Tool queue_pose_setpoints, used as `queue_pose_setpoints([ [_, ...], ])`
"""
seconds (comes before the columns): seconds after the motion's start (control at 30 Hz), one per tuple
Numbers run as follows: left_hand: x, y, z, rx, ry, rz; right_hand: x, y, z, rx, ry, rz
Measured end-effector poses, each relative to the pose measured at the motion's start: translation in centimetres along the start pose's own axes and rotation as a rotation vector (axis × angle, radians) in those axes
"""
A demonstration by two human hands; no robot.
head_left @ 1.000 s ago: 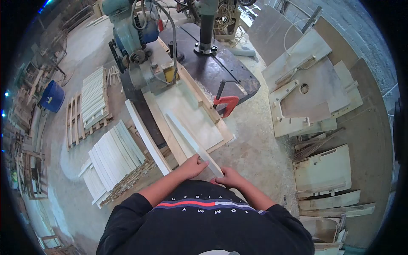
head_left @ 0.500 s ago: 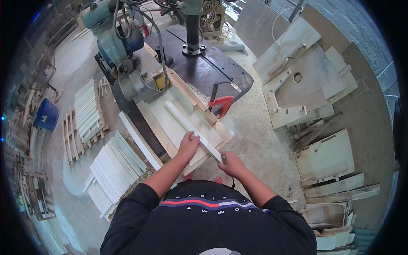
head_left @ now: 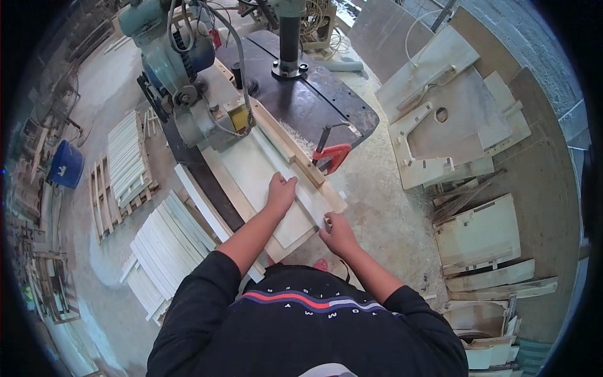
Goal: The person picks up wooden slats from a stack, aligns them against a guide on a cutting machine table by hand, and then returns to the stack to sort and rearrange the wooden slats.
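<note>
Head view: two bare hands at a pale wooden strip (head_left: 309,204), which lies lengthwise on a board (head_left: 246,174), along the long edge nearest a wooden fence (head_left: 314,176). The right hand (head_left: 338,235), closest to the wearer, pinches the strip's near end beside the board's near corner. The left hand (head_left: 281,191), farther up, has its fingertips at the strip's side; whether they grasp it or merely press cannot be made out. Narrow and straight, the strip should handle as light and stiff, its dry surface giving fair friction; splintered edges seem likelier than breakage. The near end suits a hold, with a second contact on the side at mid-length to check any swing. Beyond, a red clamp (head_left: 338,157) sits between the fence and the near corner of a dark table (head_left: 308,107); a machine (head_left: 201,129) covers the board's far edge, hiding whatever lies beneath.
</note>
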State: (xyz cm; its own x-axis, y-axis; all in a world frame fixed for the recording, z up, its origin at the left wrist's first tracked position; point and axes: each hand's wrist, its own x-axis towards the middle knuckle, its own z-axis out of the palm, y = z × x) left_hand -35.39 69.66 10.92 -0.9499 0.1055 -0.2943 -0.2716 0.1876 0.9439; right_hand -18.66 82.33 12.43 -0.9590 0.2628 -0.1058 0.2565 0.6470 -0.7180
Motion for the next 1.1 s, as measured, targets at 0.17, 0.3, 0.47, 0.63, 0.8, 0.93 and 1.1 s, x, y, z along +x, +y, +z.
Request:
queue_pose_setpoints([
  [0.17,2.2,-1.4,1.5,0.073,-0.069,0.092,0.0,-0.6,-0.8,0.02,0.018,0.004],
  [0.3,2.5,-1.2,1.9,0.026,0.034,0.104,0.2,-0.3,-0.9,0.041,0.006,-0.038],
  [0.47,3.5,-0.4,1.1,0.07,-0.045,0.045,1.0,-1.2,-0.5,0.038,0.058,-0.099],
  [0.63,4.6,0.2,0.8,0.008,0.013,0.07,1.9,-1.8,-0.1,0.042,0.009,-0.112],
  [0.8,6.1,1.9,-0.4,-0.07,-0.006,0.036,2.6,-1.8,0.3,-0.232,-0.002,-0.27],
  [0.93,6.9,3.4,-1.2,-0.18,-0.099,-0.026,2.8,-3.1,0.0,-0.314,-0.031,-0.207],
  [1.1,4.8,4.3,-2.2,-0.074,0.006,-0.034,1.7,-3.3,0.3,-0.311,0.003,-0.223],
])
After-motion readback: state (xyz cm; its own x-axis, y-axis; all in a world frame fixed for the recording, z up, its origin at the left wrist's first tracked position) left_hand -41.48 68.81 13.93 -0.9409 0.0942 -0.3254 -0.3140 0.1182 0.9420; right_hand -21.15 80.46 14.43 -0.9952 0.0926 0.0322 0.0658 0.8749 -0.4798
